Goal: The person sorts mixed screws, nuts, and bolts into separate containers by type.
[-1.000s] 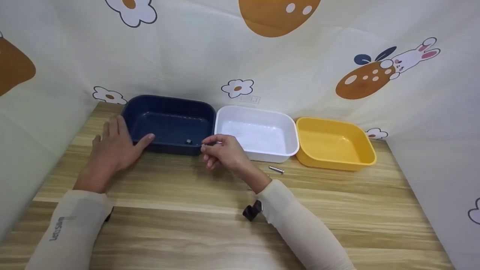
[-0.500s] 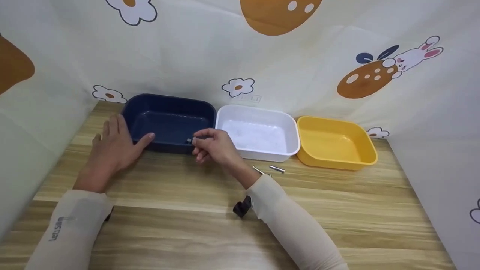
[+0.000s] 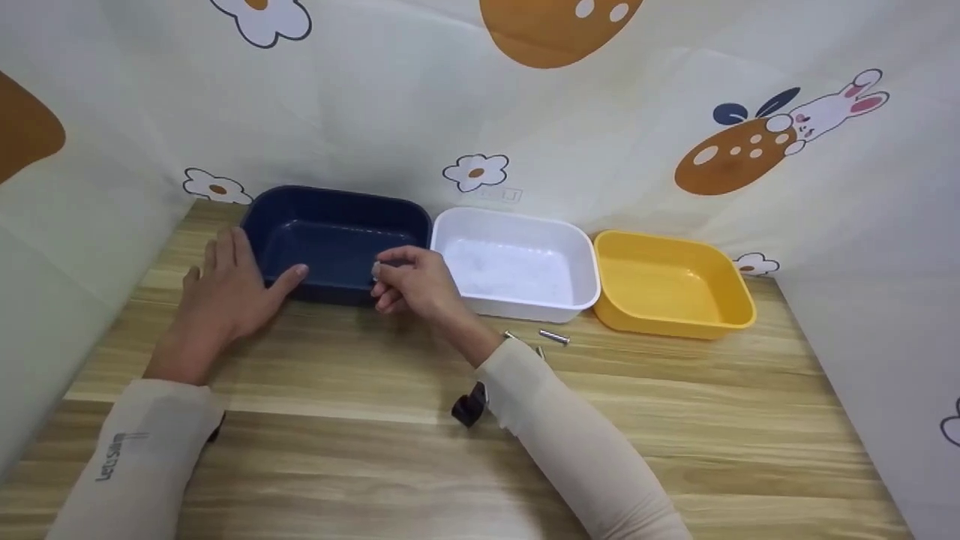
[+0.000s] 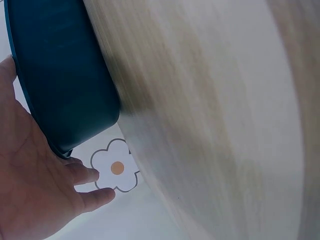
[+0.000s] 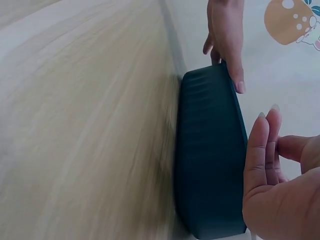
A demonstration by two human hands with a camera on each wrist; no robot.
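A dark blue bin (image 3: 337, 294) stands at the left of the table. My left hand (image 3: 229, 289) rests at its left end, fingers fairly straight along the outside and thumb over the front rim. In the left wrist view, the left hand (image 4: 37, 167) spreads around the bin's corner. My right hand (image 3: 416, 281) is over the front right rim, thumb and forefinger pinching a small silvery nut (image 3: 376, 271). The right wrist view shows the right hand (image 5: 280, 175) beside the bin's rim, the nut hidden behind its fingers.
A white bin (image 3: 525, 307) and a yellow bin (image 3: 675, 328) continue the row to the right. In front of the white bin lies a bolt (image 3: 554, 337); more bolts (image 3: 511, 335) show partly past the right sleeve. A patterned cloth (image 3: 375, 112) hangs behind the bins.
My right hand has moved left and slightly up over the blue bin, still pinching the nut. It now covers the nut seen inside that bin earlier. My left hand stays in place.
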